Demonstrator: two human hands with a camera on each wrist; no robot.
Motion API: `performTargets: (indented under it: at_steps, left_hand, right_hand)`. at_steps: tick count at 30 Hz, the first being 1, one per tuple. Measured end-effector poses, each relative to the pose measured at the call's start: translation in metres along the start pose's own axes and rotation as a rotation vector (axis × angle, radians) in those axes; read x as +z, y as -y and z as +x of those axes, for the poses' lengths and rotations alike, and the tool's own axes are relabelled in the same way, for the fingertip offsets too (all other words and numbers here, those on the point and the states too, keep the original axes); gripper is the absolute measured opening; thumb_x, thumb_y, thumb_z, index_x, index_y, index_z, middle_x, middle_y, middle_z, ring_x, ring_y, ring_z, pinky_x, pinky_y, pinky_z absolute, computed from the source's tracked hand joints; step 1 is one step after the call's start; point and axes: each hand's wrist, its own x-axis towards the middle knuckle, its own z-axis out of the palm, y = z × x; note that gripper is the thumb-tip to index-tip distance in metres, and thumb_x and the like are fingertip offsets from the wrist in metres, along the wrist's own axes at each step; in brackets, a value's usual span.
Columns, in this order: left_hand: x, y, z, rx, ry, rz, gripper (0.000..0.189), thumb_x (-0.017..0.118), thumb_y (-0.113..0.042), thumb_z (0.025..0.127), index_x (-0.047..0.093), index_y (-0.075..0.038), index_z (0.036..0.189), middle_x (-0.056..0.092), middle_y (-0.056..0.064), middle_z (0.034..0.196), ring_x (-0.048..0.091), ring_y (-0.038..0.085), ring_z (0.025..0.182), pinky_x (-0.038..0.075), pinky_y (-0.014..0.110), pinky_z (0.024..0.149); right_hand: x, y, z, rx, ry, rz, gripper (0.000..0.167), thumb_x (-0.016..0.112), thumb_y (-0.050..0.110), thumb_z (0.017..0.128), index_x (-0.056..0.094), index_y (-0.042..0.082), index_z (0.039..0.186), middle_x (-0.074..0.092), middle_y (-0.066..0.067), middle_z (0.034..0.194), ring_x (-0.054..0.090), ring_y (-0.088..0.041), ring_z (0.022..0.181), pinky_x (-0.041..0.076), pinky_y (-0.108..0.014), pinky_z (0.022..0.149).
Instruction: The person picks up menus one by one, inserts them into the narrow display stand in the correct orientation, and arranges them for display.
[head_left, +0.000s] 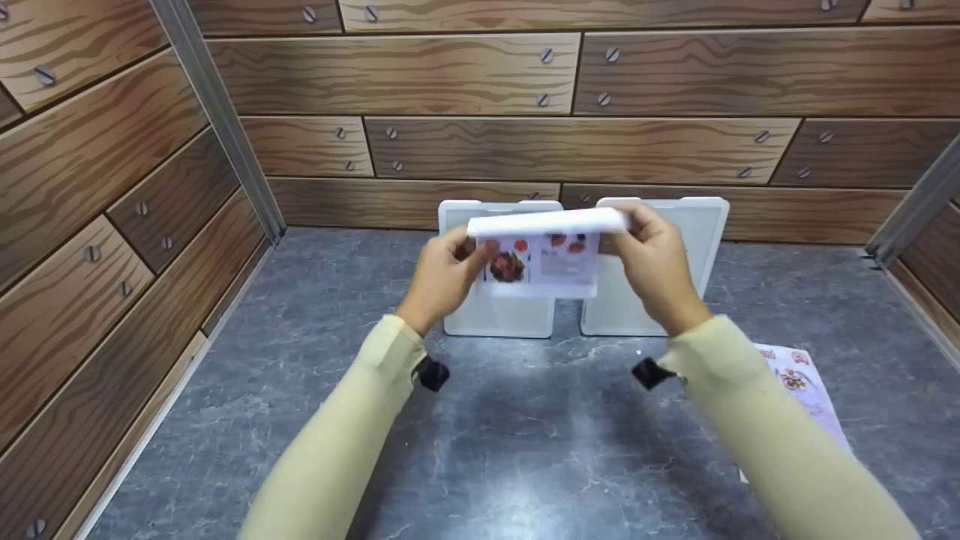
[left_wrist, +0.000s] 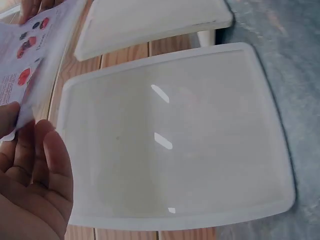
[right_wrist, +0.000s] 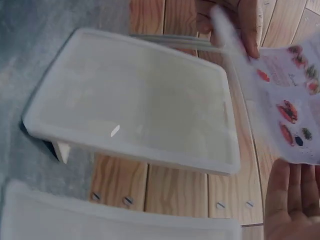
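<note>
Between both hands, a menu sheet (head_left: 562,262) printed with dishes and small text is held up in front of two white panels. Its upper part looks like a white, blurred band. My left hand (head_left: 442,274) pinches the left end, and the thumb lies on the printed side in the left wrist view. At the opposite end, my right hand (head_left: 660,266) grips the sheet. The right wrist view shows that hand's fingers (right_wrist: 282,187) by the sheet's edge, its thumb out of sight. Behind stand the left white panel (head_left: 499,319) and the right white panel (head_left: 622,319), both leaning back.
Another printed sheet (head_left: 806,386) lies on the grey table (head_left: 517,465) at the right, partly covered by my right forearm. Wood-patterned walls (head_left: 465,142) close off the back and sides. A metal corner post (head_left: 217,112) rises at the left.
</note>
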Motion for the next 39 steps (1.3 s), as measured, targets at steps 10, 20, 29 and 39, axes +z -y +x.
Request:
performTargets:
  at_steps: [10, 20, 29, 39]
  left_hand:
    - [-0.008, -0.01, 0.022, -0.067, 0.097, -0.03, 0.018, 0.067, -0.02, 0.102, 0.071, -0.003, 0.098, 0.056, -0.003, 0.074, 0.047, 0.01, 0.067, 0.038, 0.024, 0.06]
    - [-0.009, -0.005, 0.024, -0.101, 0.139, -0.069, 0.019, 0.073, -0.016, 0.097, 0.068, -0.003, 0.11, 0.063, 0.0, 0.087, 0.054, 0.012, 0.076, 0.045, 0.026, 0.068]
    - [-0.01, 0.006, 0.034, -0.054, -0.166, -0.125, 0.013, 0.075, -0.01, 0.095, 0.074, 0.001, 0.1, 0.065, -0.001, 0.077, 0.056, 0.01, 0.071, 0.046, 0.023, 0.065]
    - [-0.01, 0.005, 0.047, -0.012, -0.391, -0.05, 0.013, 0.073, -0.007, 0.095, 0.074, -0.003, 0.107, 0.075, 0.007, 0.093, 0.064, 0.013, 0.08, 0.05, 0.024, 0.072]
  right_hand:
    - [0.008, 0.024, 0.041, 0.033, 0.012, -0.088, 0.024, 0.058, 0.022, 0.107, 0.074, 0.007, 0.099, 0.073, 0.007, 0.084, 0.069, -0.008, 0.078, 0.058, -0.024, 0.076]
    - [0.013, 0.024, 0.066, 0.038, -0.091, 0.079, 0.015, 0.066, 0.018, 0.102, 0.071, 0.004, 0.096, 0.067, -0.002, 0.086, 0.064, -0.012, 0.073, 0.055, -0.022, 0.068]
    - [0.021, 0.03, 0.082, -0.087, -0.091, 0.116, 0.01, 0.067, 0.005, 0.1, 0.07, -0.003, 0.103, 0.072, 0.001, 0.087, 0.067, -0.011, 0.081, 0.056, -0.025, 0.078]
    - [0.026, 0.044, 0.095, -0.152, -0.053, 0.169, 0.01, 0.068, 0.01, 0.098, 0.075, 0.003, 0.099, 0.074, -0.003, 0.094, 0.069, -0.016, 0.089, 0.057, -0.029, 0.087]
